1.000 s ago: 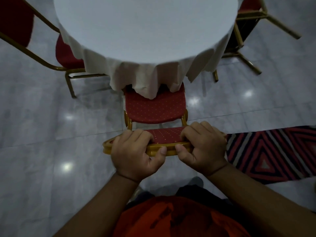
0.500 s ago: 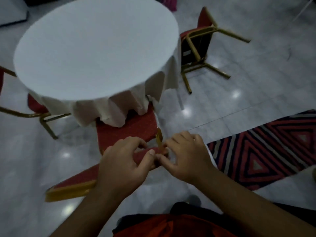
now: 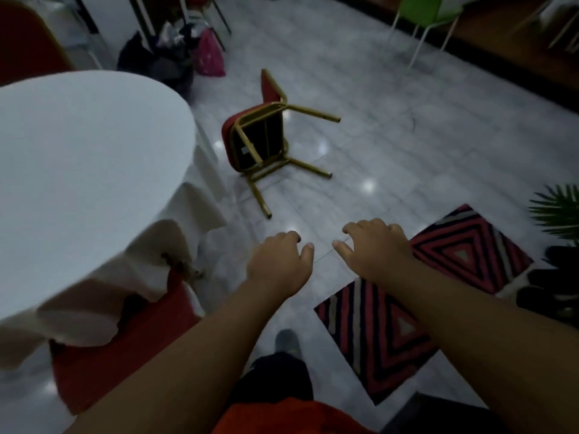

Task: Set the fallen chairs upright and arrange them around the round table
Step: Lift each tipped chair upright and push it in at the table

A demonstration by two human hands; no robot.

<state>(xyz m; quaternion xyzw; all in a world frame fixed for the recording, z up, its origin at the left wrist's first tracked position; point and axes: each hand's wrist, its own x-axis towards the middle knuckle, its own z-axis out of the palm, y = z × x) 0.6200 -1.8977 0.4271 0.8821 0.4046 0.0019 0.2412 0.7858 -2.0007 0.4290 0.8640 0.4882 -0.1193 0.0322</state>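
Observation:
A red chair with a gold frame (image 3: 260, 136) lies tipped over on the grey floor, its legs pointing right and toward me, just right of the round table (image 3: 78, 170) with its white cloth. Another red chair (image 3: 125, 343) stands tucked under the table's near edge at lower left. My left hand (image 3: 279, 261) and my right hand (image 3: 376, 252) hover side by side above the floor, fingers loosely curled and apart, holding nothing. Both are well short of the fallen chair.
A red, black and grey patterned rug (image 3: 416, 296) lies under my right arm. Dark bags and a pink bag (image 3: 208, 54) sit beyond the table. A green chair (image 3: 429, 14) stands at the back right, a plant (image 3: 560, 211) at the right edge.
Both hands have let go of the chair back at the table. The view has swung right, bringing the fallen chair to the middle.

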